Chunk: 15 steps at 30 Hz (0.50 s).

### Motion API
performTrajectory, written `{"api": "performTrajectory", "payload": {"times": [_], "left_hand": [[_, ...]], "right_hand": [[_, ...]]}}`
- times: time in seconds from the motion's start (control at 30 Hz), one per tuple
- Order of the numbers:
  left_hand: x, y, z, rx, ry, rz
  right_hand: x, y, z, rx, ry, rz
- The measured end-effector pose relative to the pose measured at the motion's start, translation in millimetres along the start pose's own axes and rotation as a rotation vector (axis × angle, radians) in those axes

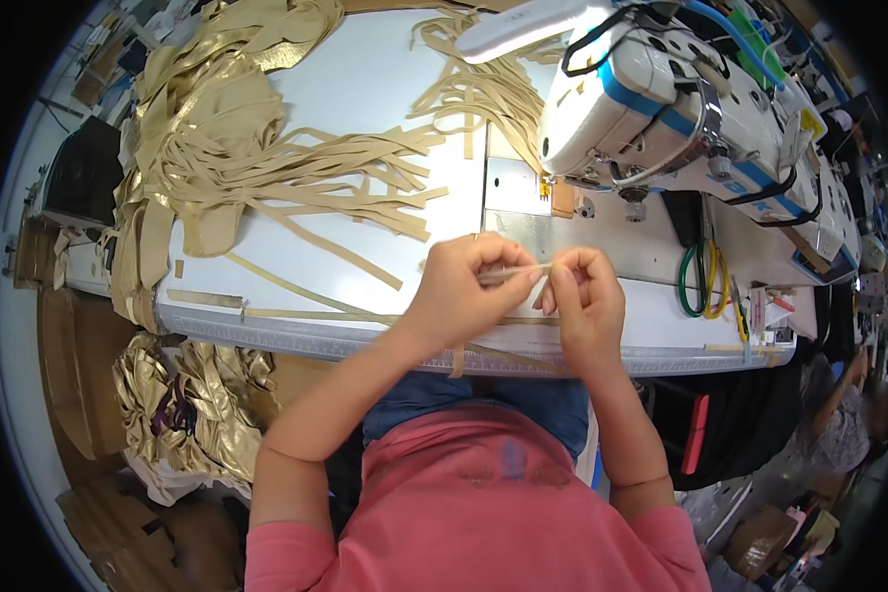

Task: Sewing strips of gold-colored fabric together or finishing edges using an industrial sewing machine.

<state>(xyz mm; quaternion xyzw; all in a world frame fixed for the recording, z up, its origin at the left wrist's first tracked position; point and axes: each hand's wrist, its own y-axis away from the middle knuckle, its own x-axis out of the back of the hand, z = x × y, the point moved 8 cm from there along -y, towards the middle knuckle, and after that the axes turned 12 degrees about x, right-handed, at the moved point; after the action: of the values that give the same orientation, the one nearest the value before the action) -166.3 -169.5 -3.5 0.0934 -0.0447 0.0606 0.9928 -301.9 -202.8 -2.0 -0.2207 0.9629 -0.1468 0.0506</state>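
l hand (464, 286) & r hand (590, 301) nearly meet over the front of the white, flat tabletop (355, 89). fingers of both pinch a thin, tan fabric strip (513, 271) btwn them; exact r grip hard to see. off to l, a loose bundle of long, tan fabric strips (365, 168) fans out from beside shiny, gold crumpled fabric (217, 94). ahead & to r, a bulky, white sewing machine w/ blue bands (651, 109). nr its r side, scissors w/ a green loop handle (684, 281) lie flat.
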Motion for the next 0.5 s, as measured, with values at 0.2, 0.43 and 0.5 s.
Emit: {"api": "performTrajectory", "payload": {"times": [0.2,0.43,0.5], "left_hand": [[-7,-73,-14,0.290,-0.276,-0.192],[-11,-94,-6,0.540,-0.509,-0.199],[-12,-94,-5,0.544,-0.503,-0.205]], "right_hand": [[28,-20,4,0.211,0.615,-0.041],[16,-24,-10,0.615,1.031,-0.342],[15,-26,-8,0.611,1.062,-0.369]]}}
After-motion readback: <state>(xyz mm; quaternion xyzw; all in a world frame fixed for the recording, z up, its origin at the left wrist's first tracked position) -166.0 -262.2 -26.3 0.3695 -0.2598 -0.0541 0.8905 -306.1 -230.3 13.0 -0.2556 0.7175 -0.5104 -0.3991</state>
